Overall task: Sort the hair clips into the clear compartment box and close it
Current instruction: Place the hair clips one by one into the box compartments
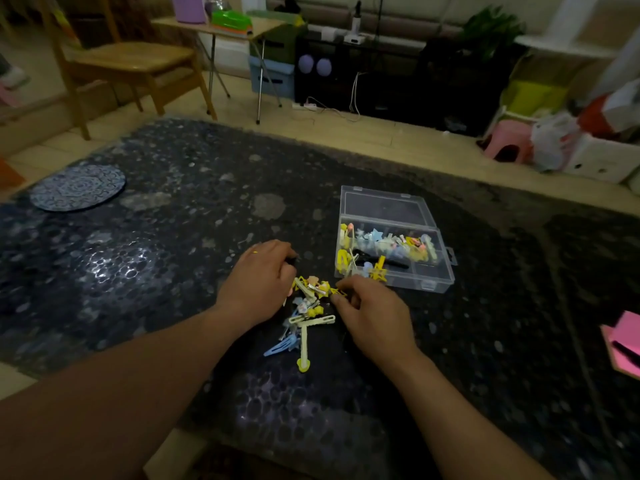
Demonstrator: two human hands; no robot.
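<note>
A loose pile of hair clips (306,313), yellow, blue and pink, lies on the dark patterned table between my hands. My left hand (259,282) rests on the pile's left edge with fingers curled down; a dark object shows at its fingertips. My right hand (372,315) pinches a yellow hair clip (338,292) at the pile's right edge. The clear compartment box (429,284) stands just beyond my right hand with its lid (381,204) flipped open toward the far side. Several clips fill its compartments, and a black clip (384,262) lies in the front row.
A round blue patterned mat (78,187) lies at the table's far left. A pink notepad (623,344) sits at the right edge. Beyond the table are a wooden chair (128,60), a folding table (221,29) and a pink stool (509,140).
</note>
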